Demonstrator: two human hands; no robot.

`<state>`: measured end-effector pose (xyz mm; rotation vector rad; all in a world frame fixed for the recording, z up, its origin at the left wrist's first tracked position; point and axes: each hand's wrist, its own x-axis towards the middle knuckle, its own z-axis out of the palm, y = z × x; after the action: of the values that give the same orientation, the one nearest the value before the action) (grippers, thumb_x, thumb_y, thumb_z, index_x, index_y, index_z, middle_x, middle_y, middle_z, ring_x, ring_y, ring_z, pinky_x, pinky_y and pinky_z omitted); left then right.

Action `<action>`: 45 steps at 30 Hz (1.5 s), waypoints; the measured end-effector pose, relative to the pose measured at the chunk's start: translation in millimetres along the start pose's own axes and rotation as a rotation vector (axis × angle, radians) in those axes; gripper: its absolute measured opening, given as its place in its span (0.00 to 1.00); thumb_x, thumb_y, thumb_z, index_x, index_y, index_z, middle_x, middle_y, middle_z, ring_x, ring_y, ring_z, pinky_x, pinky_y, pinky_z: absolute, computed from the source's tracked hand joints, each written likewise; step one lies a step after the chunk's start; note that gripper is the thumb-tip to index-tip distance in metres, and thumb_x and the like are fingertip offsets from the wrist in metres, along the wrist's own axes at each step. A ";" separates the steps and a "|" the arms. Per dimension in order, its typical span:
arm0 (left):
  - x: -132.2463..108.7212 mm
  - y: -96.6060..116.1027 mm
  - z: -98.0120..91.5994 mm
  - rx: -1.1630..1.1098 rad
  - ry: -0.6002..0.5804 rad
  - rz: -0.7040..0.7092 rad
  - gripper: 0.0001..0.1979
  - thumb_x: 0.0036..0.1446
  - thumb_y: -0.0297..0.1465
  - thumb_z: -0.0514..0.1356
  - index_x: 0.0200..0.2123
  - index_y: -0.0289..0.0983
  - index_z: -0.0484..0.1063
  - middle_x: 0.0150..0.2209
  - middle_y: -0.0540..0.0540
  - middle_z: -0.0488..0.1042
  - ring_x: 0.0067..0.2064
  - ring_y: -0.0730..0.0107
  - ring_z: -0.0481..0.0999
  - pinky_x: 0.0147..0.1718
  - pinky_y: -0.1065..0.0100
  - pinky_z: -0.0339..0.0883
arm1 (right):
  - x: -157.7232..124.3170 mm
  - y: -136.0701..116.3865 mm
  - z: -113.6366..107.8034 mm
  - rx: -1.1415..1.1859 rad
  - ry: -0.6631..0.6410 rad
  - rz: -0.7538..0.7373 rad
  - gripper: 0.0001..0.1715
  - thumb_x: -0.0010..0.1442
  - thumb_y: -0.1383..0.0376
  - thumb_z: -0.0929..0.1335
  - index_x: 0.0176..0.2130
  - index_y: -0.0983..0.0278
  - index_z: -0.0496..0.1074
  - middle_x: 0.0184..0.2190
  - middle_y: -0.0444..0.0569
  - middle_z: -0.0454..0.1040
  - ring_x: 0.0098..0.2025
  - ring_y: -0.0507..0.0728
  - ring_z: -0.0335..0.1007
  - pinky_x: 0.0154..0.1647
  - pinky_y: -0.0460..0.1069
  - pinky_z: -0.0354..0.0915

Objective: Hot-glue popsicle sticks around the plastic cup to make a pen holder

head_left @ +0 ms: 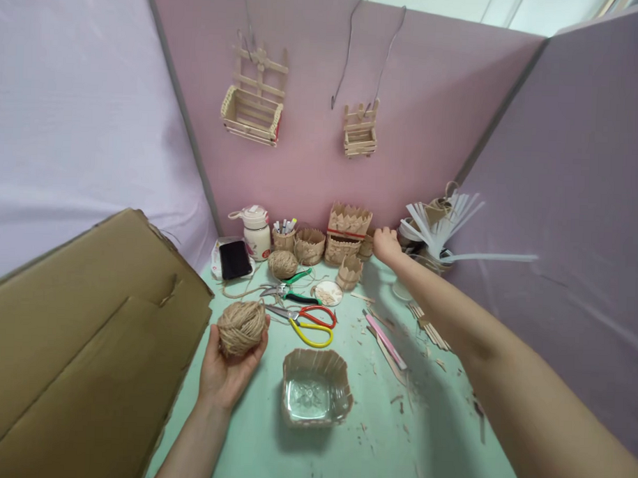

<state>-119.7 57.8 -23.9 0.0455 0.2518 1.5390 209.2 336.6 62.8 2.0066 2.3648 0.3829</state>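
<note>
My left hand (pixel 233 372) cradles a ball of jute twine (pixel 241 328) over the table, its fingers curved round it from below. At the back, my right hand (pixel 386 245) is stretched out with curled fingers. It is next to a small brown cup (pixel 367 246) half hidden behind other craft containers; what its fingers hold, if anything, is hidden. A clear rectangular container with brown edging (pixel 314 389) stands in front of me. Red-and-yellow-handled scissors (pixel 305 322) and green-handled pruning shears (pixel 288 291) lie beyond it. Behind them sits a second twine ball (pixel 283 264).
A big cardboard sheet (pixel 95 343) leans at the left. A phone (pixel 235 258) and a bottle (pixel 256 233) stand at the back left. A pink cutter (pixel 386 341), wood scraps and sticks (pixel 431 330) lie at right. White strips (pixel 439 229) jut out behind my right arm.
</note>
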 end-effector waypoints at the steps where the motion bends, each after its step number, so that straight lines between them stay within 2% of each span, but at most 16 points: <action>1: -0.1 -0.5 0.0 -0.001 -0.003 -0.008 0.25 0.64 0.46 0.56 0.60 0.42 0.70 0.57 0.35 0.75 0.58 0.44 0.74 0.49 0.52 0.76 | -8.7 -1.5 -2.7 0.007 -0.018 -0.002 0.18 0.65 0.68 0.65 0.53 0.73 0.68 0.53 0.63 0.69 0.55 0.65 0.66 0.52 0.58 0.64; 4: -0.5 -1.5 0.7 0.000 0.008 -0.009 0.25 0.65 0.46 0.56 0.60 0.42 0.70 0.57 0.34 0.75 0.58 0.44 0.74 0.48 0.52 0.76 | -36.7 -8.9 -10.3 0.053 -0.091 -0.055 0.19 0.62 0.70 0.66 0.52 0.73 0.70 0.51 0.67 0.70 0.53 0.67 0.68 0.45 0.53 0.64; 9: -0.7 -0.6 0.9 -0.002 0.035 0.003 0.25 0.65 0.45 0.56 0.62 0.44 0.68 0.57 0.34 0.74 0.60 0.44 0.72 0.48 0.51 0.76 | -73.0 -29.9 -13.0 0.161 -0.127 -0.261 0.21 0.60 0.65 0.69 0.53 0.62 0.71 0.52 0.55 0.72 0.51 0.58 0.70 0.42 0.46 0.62; 11: -0.5 0.1 -0.2 -0.009 0.039 -0.005 0.26 0.65 0.45 0.56 0.63 0.44 0.67 0.57 0.34 0.74 0.60 0.44 0.72 0.49 0.51 0.76 | -79.8 -37.6 -10.7 0.178 -0.118 -0.288 0.17 0.60 0.67 0.68 0.51 0.61 0.72 0.50 0.52 0.73 0.48 0.56 0.71 0.38 0.45 0.60; 13: -0.3 0.7 -1.6 -0.020 0.024 -0.019 0.27 0.65 0.45 0.56 0.64 0.44 0.65 0.58 0.34 0.74 0.61 0.44 0.72 0.49 0.51 0.76 | -83.1 -41.1 -9.1 0.173 -0.111 -0.273 0.11 0.61 0.69 0.66 0.44 0.63 0.75 0.44 0.51 0.76 0.44 0.56 0.73 0.34 0.46 0.59; 15: -0.2 0.9 -2.6 -0.036 -0.010 -0.038 0.27 0.65 0.45 0.56 0.64 0.45 0.64 0.59 0.35 0.73 0.61 0.46 0.71 0.51 0.51 0.75 | -85.0 -38.9 -10.5 0.155 -0.084 -0.228 0.09 0.62 0.70 0.64 0.38 0.63 0.75 0.40 0.51 0.77 0.41 0.56 0.74 0.32 0.47 0.58; 20: 0.2 -1.1 -3.5 -0.041 -0.060 -0.044 0.24 0.65 0.46 0.55 0.61 0.44 0.69 0.57 0.35 0.74 0.60 0.45 0.73 0.52 0.50 0.74 | -87.4 -15.3 -31.0 0.086 0.074 -0.051 0.16 0.67 0.70 0.58 0.45 0.64 0.72 0.46 0.57 0.76 0.47 0.61 0.72 0.33 0.48 0.60; 24: 1.0 -2.6 -5.0 -0.013 -0.029 -0.032 0.22 0.65 0.45 0.55 0.59 0.46 0.71 0.56 0.35 0.76 0.59 0.45 0.73 0.51 0.49 0.75 | -75.5 2.8 -51.8 0.039 0.148 0.080 0.20 0.67 0.73 0.55 0.49 0.68 0.70 0.48 0.63 0.73 0.46 0.64 0.74 0.33 0.50 0.61; 28: 1.5 -1.7 -7.7 -0.019 -0.051 -0.033 0.23 0.66 0.45 0.55 0.60 0.47 0.70 0.57 0.36 0.75 0.61 0.46 0.72 0.52 0.49 0.74 | -47.1 13.1 -60.8 0.042 0.175 0.137 0.21 0.66 0.74 0.55 0.51 0.70 0.70 0.48 0.64 0.73 0.43 0.62 0.75 0.36 0.50 0.62; 32: 2.1 -0.8 -10.7 -0.034 -0.108 -0.046 0.23 0.66 0.45 0.54 0.61 0.47 0.69 0.58 0.36 0.74 0.62 0.46 0.71 0.54 0.48 0.73 | -15.1 19.7 -56.7 0.076 0.190 0.138 0.21 0.67 0.74 0.55 0.51 0.71 0.70 0.48 0.63 0.74 0.45 0.61 0.74 0.40 0.49 0.62; 36: 2.7 0.0 -11.8 -0.043 -0.102 -0.059 0.24 0.66 0.44 0.54 0.62 0.46 0.68 0.59 0.35 0.73 0.62 0.46 0.70 0.54 0.48 0.73 | 8.7 23.4 -46.1 0.114 0.189 0.116 0.19 0.67 0.72 0.57 0.49 0.71 0.72 0.47 0.62 0.76 0.46 0.60 0.73 0.43 0.49 0.62; 45: 1.4 0.5 -9.7 -0.035 -0.063 -0.040 0.22 0.65 0.45 0.55 0.60 0.47 0.71 0.57 0.37 0.75 0.61 0.46 0.71 0.53 0.49 0.73 | 30.4 26.3 -31.5 0.174 0.171 0.084 0.18 0.65 0.74 0.59 0.49 0.72 0.73 0.47 0.63 0.76 0.50 0.60 0.72 0.47 0.48 0.63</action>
<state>-122.0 58.0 -33.4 0.0608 0.1751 1.4992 224.0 364.6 102.9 2.2399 2.4983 0.3764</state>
